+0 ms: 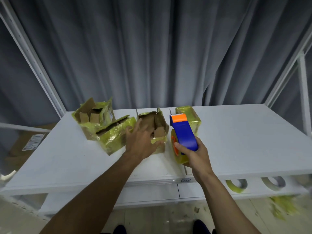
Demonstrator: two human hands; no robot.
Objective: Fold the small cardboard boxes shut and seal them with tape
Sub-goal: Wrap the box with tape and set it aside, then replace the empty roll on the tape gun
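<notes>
Several small cardboard boxes wrapped in yellowish tape stand on the white shelf top (236, 141). The middle box (156, 122) has its flaps open, and my left hand (141, 142) reaches onto its near side with fingers spread, thumb against the front wall. My right hand (194, 154) grips a blue tape dispenser (184, 134) with an orange tip and a clear tape roll, held upright just right of that box. A taped box (191, 118) sits behind the dispenser. Two more boxes stand to the left: an open one (92, 115) and a partly shut one (114, 134).
Grey curtains hang behind the shelf, with white metal uprights (33, 61) at both sides. Spare tape rolls (236, 185) sit on the lower shelf at right. Tape scraps (282, 206) litter the floor. A flat carton (28, 146) lies low at left.
</notes>
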